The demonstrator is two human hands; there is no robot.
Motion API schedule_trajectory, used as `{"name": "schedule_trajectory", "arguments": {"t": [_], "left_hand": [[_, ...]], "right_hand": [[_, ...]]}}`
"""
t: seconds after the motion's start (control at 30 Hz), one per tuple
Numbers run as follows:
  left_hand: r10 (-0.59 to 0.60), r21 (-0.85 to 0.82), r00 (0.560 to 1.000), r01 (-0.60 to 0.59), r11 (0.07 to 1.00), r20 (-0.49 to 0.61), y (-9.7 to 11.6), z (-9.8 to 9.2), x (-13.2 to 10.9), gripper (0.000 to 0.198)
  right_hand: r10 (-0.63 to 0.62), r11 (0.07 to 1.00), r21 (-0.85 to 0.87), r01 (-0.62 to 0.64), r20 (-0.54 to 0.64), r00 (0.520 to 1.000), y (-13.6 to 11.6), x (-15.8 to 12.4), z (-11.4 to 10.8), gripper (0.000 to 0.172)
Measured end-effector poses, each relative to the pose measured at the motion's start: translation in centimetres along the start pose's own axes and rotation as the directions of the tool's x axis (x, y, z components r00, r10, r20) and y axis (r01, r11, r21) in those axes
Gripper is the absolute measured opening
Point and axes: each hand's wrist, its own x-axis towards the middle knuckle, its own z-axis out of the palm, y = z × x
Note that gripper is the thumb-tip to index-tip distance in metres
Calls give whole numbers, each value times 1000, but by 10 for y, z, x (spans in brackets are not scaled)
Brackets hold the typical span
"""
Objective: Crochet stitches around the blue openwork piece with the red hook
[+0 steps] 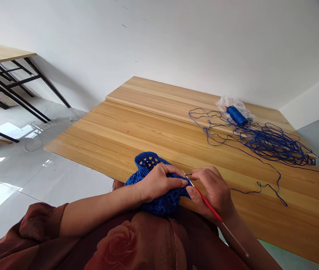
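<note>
Rust-brown sleeve [42, 221], left hand [159, 182] on blue crochet [159, 200] (red hook [208, 204] in right hand [212, 191])

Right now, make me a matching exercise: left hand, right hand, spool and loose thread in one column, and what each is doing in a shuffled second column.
Column one:
1. Left hand
2. Right hand
3. Spool
4. Loose thread

Column two:
A. Lying on a plastic bag
B. Holding a red hook
C. Gripping blue crochet
D. Spread in loops across the table

Right pairs: 1-C, 2-B, 3-A, 4-D.
</note>
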Motion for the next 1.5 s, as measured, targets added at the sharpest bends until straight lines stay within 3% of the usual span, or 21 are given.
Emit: {"name": "schedule_trajectory", "arguments": {"t": [0.07,0.2,0.4,0.63,0.87,1.0,1.2,1.27,1.33,1.43,1.5], "left_hand": [[-85,-102,996,81,992,-30,-1,0,1,21],[-187,-230,982,174,958,-39,0,2,3,28],[-247,-175,969,246,953,18,12,1,4,22],[-300,-67,951,306,950,79,15,-5,9,14],[-413,-23,876,432,902,248,16,-13,15,18],[-405,-9,863,427,904,304,14,-16,16,18],[-322,71,893,316,946,313,13,-15,13,19],[-275,97,917,258,961,288,11,-13,12,20],[-232,119,941,208,971,246,7,-11,11,21],[-202,131,960,179,975,193,1,-10,11,23],[-202,116,965,184,976,170,1,-10,10,24]], "right_hand": [[-72,991,-113,69,-19,997,1,-4,-5,9],[-141,975,-175,136,-14,990,3,-12,-8,11],[-85,996,-41,84,-11,996,4,-23,-10,23],[-11,982,188,-8,101,995,0,-24,-21,29],[-129,965,249,79,190,973,5,-19,-28,35],[-59,913,402,-66,290,955,6,-19,-32,33],[30,674,655,-341,437,899,11,-17,-29,35],[109,652,668,-360,387,915,12,-18,-20,36],[193,695,645,-318,259,947,12,-20,-9,31],[190,822,527,-215,102,976,12,-22,2,14],[174,876,449,-179,52,983,11,-23,4,15]]}}
